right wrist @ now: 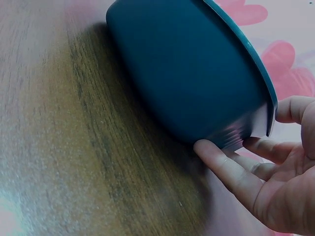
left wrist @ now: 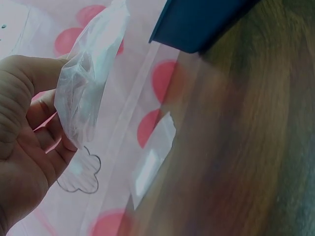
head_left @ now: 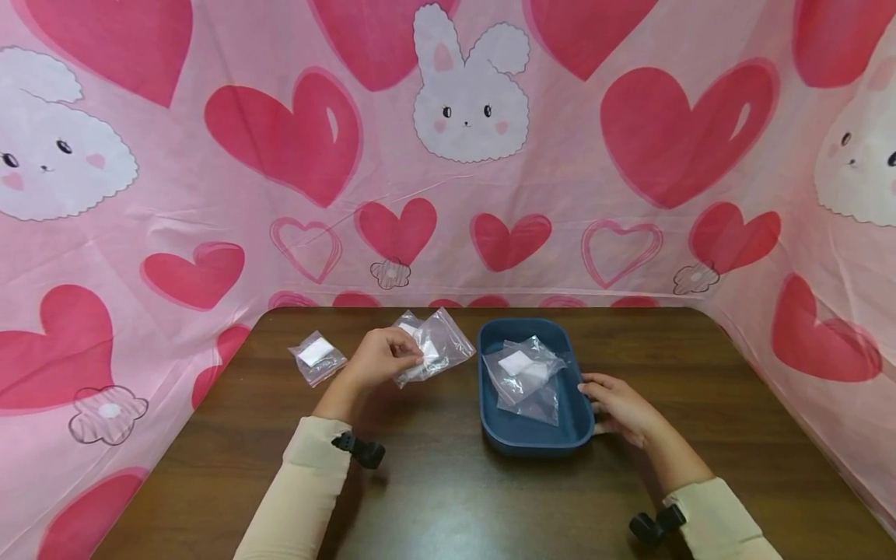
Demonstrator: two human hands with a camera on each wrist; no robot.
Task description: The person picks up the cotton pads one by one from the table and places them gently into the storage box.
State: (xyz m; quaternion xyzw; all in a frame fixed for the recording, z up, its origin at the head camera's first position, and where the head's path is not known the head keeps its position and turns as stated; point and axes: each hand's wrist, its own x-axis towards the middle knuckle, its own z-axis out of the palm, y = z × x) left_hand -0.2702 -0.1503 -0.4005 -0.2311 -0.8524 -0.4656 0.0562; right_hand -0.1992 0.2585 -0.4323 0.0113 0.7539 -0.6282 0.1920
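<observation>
The clear plastic bag [head_left: 432, 351] is sitting pinched in the fingers [head_left: 409, 356] of the left hand [head_left: 381, 359], which are curling round its lower corner and lifting it just off the surface [head_left: 448, 482]; in the left wrist view the bag [left wrist: 91, 73] is standing up from the fingers [left wrist: 47, 123], its long axis running up and away from the palm. Its free end is pointing toward the blue tray [head_left: 532, 435], which is lying just to the right of it, so the left hand is the nearer one to the bag while the right hand [head_left: 619, 408] is the nearer one to the tray. The right hand's fingers [right wrist: 226, 164] are lying fairly straight and pressing against the tray's [right wrist: 187, 78] near right corner, holding nothing else. Inside the tray other bags [head_left: 525, 377] with white pieces are already lying. Farther left, well apart from the tray, another small bag [head_left: 317, 356] is resting flat on the surface near the pink heart-printed cloth [head_left: 448, 155].
</observation>
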